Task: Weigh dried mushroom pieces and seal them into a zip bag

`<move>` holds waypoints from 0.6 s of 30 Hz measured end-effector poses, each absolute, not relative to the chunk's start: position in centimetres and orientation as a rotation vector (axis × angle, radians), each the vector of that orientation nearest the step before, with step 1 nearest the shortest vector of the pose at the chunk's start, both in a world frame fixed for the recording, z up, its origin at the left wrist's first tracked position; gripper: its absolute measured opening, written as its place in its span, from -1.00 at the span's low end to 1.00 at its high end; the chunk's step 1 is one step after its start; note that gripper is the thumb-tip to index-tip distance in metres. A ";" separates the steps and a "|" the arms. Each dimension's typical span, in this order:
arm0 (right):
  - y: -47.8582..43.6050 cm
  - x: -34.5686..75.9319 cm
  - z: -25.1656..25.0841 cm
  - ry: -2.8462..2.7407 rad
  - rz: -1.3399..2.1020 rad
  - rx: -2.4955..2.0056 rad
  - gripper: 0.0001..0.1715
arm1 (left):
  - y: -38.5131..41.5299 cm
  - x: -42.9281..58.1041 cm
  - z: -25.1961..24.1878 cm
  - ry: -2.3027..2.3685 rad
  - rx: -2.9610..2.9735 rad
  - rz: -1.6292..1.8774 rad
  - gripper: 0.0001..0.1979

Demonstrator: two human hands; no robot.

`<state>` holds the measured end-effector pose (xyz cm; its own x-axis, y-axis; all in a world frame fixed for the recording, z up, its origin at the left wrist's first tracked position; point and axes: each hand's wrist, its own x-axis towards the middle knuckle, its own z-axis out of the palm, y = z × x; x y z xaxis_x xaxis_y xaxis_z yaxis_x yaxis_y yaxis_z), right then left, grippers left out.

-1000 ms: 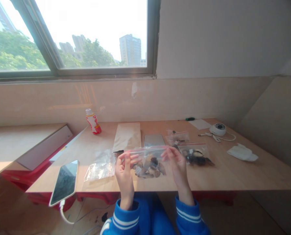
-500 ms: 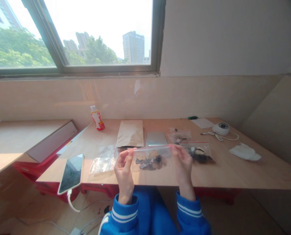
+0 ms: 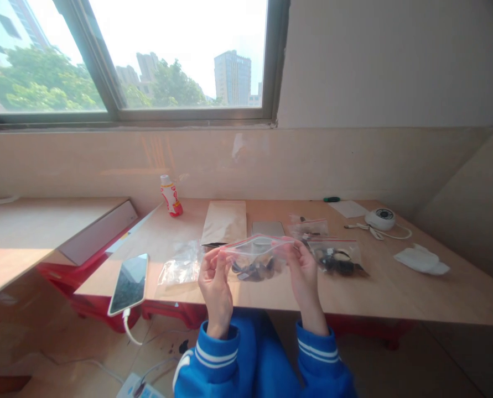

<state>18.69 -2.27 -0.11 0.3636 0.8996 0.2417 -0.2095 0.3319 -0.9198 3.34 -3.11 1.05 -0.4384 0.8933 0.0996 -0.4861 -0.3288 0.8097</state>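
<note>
A clear zip bag (image 3: 250, 255) is held up over the front of the table, its mouth gaping between my hands. Dark and tan pieces, too unclear to name, lie in the bottom of it. My left hand (image 3: 217, 283) pinches the bag's left top corner, and my right hand (image 3: 303, 276) pinches the right one. Just beyond the bag are a kraft paper pouch (image 3: 225, 221) and a flat silver device (image 3: 268, 228), the latter partly hidden by the bag.
Two more filled zip bags, the nearer one (image 3: 341, 258) with dark contents, lie right. Clear plastic bags (image 3: 182, 264) and a charging phone (image 3: 129, 283) are left. Behind stands a bottle (image 3: 171, 196); a white fan-like device (image 3: 379, 219) and white crumpled packet (image 3: 422, 260) sit right.
The bag's top edge, closed and straight before, has spread into an open mouth. My hands have come slightly closer together. The view has shifted a little.
</note>
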 end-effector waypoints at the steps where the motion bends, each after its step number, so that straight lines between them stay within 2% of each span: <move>1: -2.2 18.7 -0.1 -0.913 0.864 -0.950 -0.60 | -3.1 3.3 1.2 0.906 0.691 1.902 -0.68; 13: -2.6 18.8 -0.2 -0.962 0.782 -1.010 -0.69 | -2.7 2.9 0.0 1.151 0.766 1.971 -0.66; 18: -2.5 17.8 0.0 -0.891 0.799 -0.968 -0.70 | -2.7 2.7 0.0 1.025 0.803 1.858 -0.63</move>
<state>17.81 -2.46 -0.04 0.4147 0.8713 0.2623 -0.1669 0.3562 -0.9194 2.67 -2.67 -0.03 -0.4372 0.8899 0.1299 -0.3649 -0.3075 0.8788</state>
